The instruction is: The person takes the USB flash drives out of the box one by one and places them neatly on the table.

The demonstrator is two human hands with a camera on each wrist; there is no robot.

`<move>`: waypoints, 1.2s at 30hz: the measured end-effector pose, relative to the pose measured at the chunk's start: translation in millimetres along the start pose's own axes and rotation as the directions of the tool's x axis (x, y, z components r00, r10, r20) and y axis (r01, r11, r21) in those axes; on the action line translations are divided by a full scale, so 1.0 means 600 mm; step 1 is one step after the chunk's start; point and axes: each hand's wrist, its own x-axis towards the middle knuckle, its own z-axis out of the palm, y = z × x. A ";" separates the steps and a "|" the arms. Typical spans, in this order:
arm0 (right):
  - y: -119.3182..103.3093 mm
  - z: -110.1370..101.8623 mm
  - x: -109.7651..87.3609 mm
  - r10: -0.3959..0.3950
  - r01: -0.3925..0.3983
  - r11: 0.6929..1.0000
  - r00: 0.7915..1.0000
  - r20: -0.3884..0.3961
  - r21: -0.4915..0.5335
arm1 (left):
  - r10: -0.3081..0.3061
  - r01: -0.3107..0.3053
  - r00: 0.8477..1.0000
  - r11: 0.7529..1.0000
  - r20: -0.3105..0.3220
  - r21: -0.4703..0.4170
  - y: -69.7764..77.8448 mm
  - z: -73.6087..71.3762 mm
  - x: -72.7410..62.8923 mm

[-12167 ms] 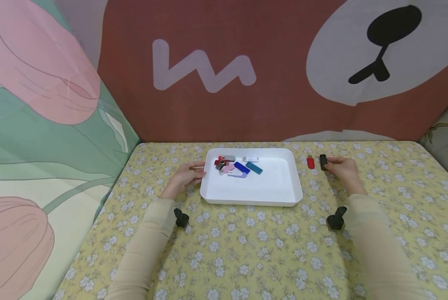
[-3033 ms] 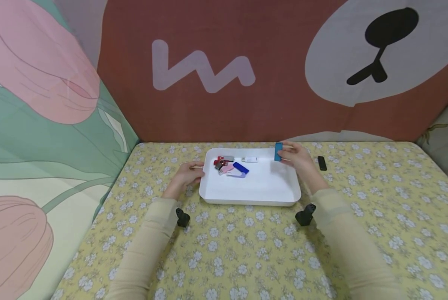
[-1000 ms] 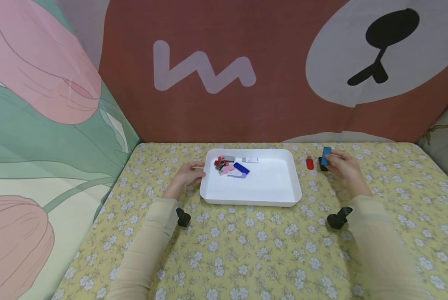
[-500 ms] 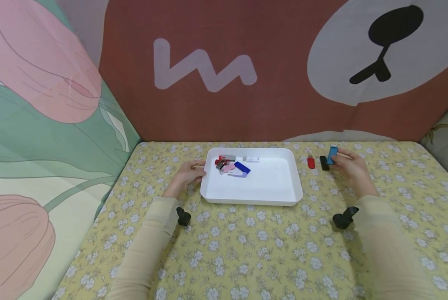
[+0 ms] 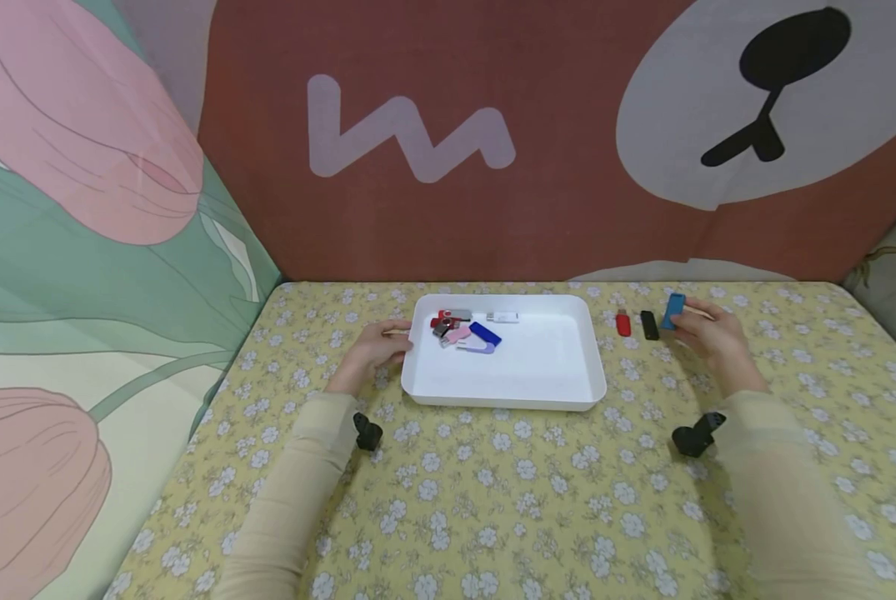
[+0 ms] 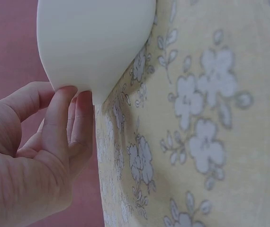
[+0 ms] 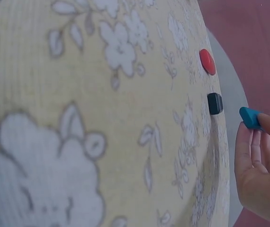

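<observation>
My right hand (image 5: 713, 336) pinches a teal-blue USB stick (image 5: 673, 311) between thumb and fingers. In the right wrist view the stick (image 7: 250, 118) is tilted, held above the cloth. Just left of it a black USB stick (image 5: 648, 325) lies on the table, and a red one (image 5: 623, 323) lies further left. My left hand (image 5: 376, 350) grips the left side of the white tray (image 5: 530, 367); in the left wrist view its thumb and fingers meet at the tray's rim (image 6: 90, 52).
Inside the tray's upper left lie several more USB sticks: a dark blue one (image 5: 485, 334), a white one (image 5: 503, 317), a pink one (image 5: 458, 335), a lilac one (image 5: 481, 348) and a red-and-silver cluster (image 5: 448, 323). A flowered yellow cloth (image 5: 508, 500) covers the table, backed by a printed wall (image 5: 432, 225).
The teal-blue USB stick lay in the tray at first. My right hand lifted it out and carried it right, past the red and black sticks. My left hand stays at the tray.
</observation>
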 end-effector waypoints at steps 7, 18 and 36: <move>0.002 -0.011 -0.003 -0.013 0.013 0.999 1.000 0.005 -0.046 | 0.004 -0.004 1.000 1.000 0.001 0.002 0.000 -0.001 -0.001; 0.009 -0.030 0.000 -0.016 0.014 0.993 1.000 -0.018 -0.116 | 0.027 -0.026 0.999 0.999 0.025 -0.029 -0.001 -0.001 -0.005; 0.012 -0.027 0.007 -0.028 -0.007 0.910 0.996 -0.079 -0.415 | 0.053 -0.051 0.998 0.998 0.035 -0.037 -0.005 -0.003 -0.008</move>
